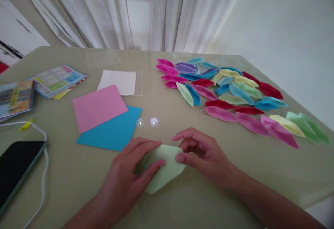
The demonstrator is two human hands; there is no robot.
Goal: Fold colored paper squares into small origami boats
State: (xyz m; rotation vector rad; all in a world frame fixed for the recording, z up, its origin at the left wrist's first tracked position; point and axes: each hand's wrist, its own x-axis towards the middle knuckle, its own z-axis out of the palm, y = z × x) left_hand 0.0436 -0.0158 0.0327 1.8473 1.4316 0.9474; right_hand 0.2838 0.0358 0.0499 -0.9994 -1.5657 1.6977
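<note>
1. Gripping pale green folded paper point(169, 166) with left hand point(130, 173), thumb on front, fingers over far edge; low over tabletop point(219, 208), contact not clear.
2. Apparently pinching right corner of same with right hand point(203, 156), forefinger lifted clear.
3. Could crease askew under uneven pull.
4. Might spring open if pinched too lightly.
5. Could dent or tear near corner from hard thumb pressure.
6. Might nudge blue sheet point(112, 131), partly under pink sheet point(100, 107), by swinging left knuckles forward. Well apart from boat-shaped folded papers point(221, 113): less risk there.
</note>
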